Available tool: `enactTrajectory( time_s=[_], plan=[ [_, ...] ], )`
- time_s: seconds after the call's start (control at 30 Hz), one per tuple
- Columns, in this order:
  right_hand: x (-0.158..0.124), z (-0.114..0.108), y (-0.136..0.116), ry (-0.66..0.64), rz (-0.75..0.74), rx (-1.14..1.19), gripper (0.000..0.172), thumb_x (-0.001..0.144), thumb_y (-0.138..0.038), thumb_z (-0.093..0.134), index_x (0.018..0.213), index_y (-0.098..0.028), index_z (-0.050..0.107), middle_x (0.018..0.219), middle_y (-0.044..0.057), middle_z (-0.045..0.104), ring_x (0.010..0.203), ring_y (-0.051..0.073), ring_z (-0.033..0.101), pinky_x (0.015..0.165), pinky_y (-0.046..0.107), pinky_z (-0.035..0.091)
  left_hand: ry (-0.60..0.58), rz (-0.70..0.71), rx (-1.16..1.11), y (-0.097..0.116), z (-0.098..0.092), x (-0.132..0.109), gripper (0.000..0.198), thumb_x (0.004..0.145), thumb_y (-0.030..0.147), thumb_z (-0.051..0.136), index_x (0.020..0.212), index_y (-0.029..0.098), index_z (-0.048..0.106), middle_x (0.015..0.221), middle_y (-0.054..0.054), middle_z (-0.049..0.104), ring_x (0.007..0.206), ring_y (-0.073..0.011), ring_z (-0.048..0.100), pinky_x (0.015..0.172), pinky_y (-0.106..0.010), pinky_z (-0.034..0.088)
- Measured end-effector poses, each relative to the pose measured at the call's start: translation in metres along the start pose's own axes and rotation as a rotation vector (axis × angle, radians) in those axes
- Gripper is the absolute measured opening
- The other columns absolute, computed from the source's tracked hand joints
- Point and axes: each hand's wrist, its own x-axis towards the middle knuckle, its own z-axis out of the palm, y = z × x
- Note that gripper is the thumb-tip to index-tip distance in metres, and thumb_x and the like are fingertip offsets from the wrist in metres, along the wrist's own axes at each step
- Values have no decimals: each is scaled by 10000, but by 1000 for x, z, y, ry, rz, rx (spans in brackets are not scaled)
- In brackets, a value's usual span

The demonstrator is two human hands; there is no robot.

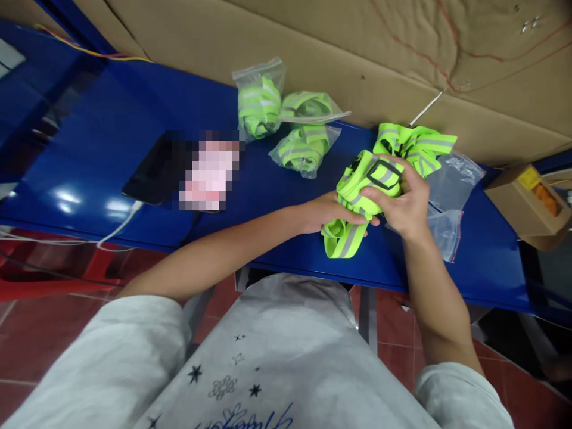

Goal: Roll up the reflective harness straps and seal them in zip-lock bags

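A neon-yellow reflective strap (351,194) with a grey stripe is bunched up between my two hands over the blue table. My right hand (409,199) is closed on its upper part, thumb on the front, beside a black buckle (385,174). From the left, my left hand (333,213) wraps the lower part, and a loop of strap hangs below its fingers. Behind my right hand lies a loose heap of the same strap (415,143). Clear plastic bags (447,229) lie to the right of my right hand.
Several zip bags with coiled straps (306,149) sit at the back of the blue table (102,113). A dark phone (152,173) with a white cable (120,229) lies left, next to a blurred-out patch. A cardboard box (525,199) stands right; a cardboard wall (313,42) rises behind.
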Motion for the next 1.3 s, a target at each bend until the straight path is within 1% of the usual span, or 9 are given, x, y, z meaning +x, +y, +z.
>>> enactTrajectory(
  time_s=[0.17,0.27,0.37,0.5,0.63,0.73,0.87,1.1,1.3],
  plan=[
    [4,-2,15,111,85,194,489,850,-608,884,1199,-292,753,1083,29,831,892,253,815,825,444,720,-145,-9,-103,-1,1,0,452,760,189,941,1188,169,798,1261,-134,824,1145,-256,792,1133,-470,597],
    [8,-2,5,203,272,345,387,881,-598,851,1033,-256,755,992,34,820,820,245,803,777,429,716,-272,-48,-101,1,-1,-1,494,770,249,926,1245,210,794,1392,-113,779,1357,-288,712,1201,-458,547],
    [6,1,-16,281,318,271,411,867,-615,858,1049,-261,757,1058,43,811,966,266,803,917,458,702,-347,-90,-111,1,-3,-2,489,784,304,904,1253,227,792,1419,-101,763,1412,-315,679,1217,-471,530],
    [-4,6,-35,334,54,-99,629,800,-558,937,1329,-295,721,1372,71,739,1366,342,683,1241,547,528,-251,-45,-151,-2,-1,0,424,799,344,908,1168,178,783,1185,-127,819,1165,-299,780,1095,-477,586],
    [-8,2,-35,246,-40,-280,636,881,-581,850,1409,-271,679,1400,114,720,1351,373,686,1224,581,530,-26,10,34,-5,0,4,319,793,281,918,1048,169,763,955,-52,791,843,-165,744,825,-321,580],
    [-5,-8,-30,152,-136,-338,592,953,-594,751,1441,-277,645,1388,116,726,1319,369,704,1188,586,560,-28,4,125,1,-4,3,299,796,273,897,1032,161,751,888,-33,760,763,-144,707,726,-292,538],
    [-1,-14,-25,-22,-323,-406,484,1050,-514,597,1484,-302,599,1425,99,721,1380,344,682,1216,577,555,-111,49,142,14,-9,-1,325,794,314,924,1001,139,745,937,-66,760,789,-186,743,805,-383,584],
    [-1,-7,-16,-194,-386,-469,474,1127,-330,463,1589,-405,537,1608,-13,625,1548,260,565,1308,513,503,-149,151,202,20,-6,-4,601,636,545,1042,1036,175,787,1050,-71,764,1047,-227,731,978,-443,604],
    [4,1,-18,-311,-406,-388,577,1144,-296,452,1695,-463,407,1725,-58,499,1678,242,374,1401,558,345,-3,336,111,20,-10,4,581,766,609,946,1189,245,783,1185,-55,786,1251,-275,725,1119,-476,564]
  ],
)
